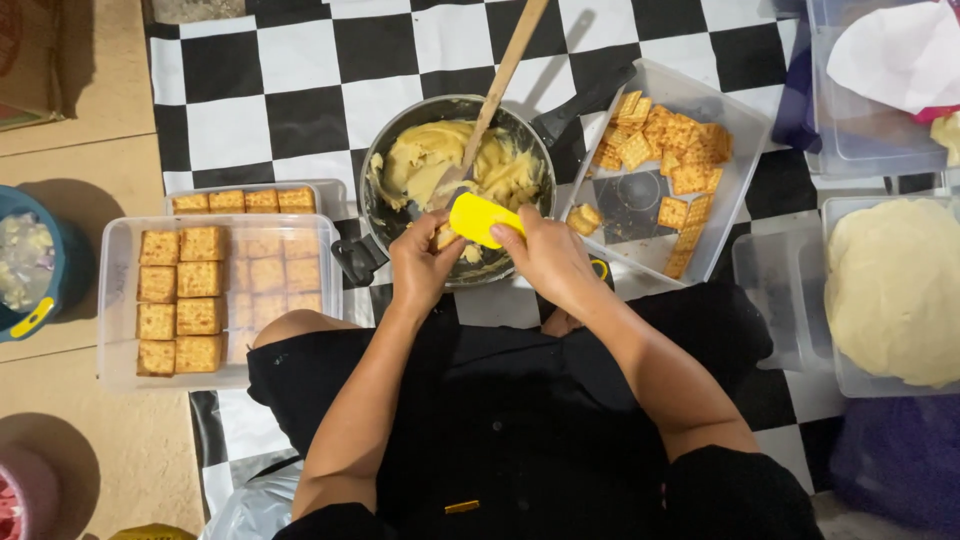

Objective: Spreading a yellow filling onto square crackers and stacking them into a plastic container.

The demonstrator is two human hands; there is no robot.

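Note:
A dark pan [385,150] of pale yellow paste stands on the checkered mat, with a wooden spoon [500,80] leaning in it. Over the pan's near rim my right hand [550,260] grips a yellow spatula [482,218]. My left hand [422,265] holds a small square cracker [443,238] right under the spatula's blade. A clear tray [740,150] of loose square crackers sits just right of the pan.
At the left a clear box [120,300] holds rows of filled crackers, and a second box [245,200] lies behind it. A large mound of dough [890,290] fills a tub at right. A blue bowl [15,205] sits at far left.

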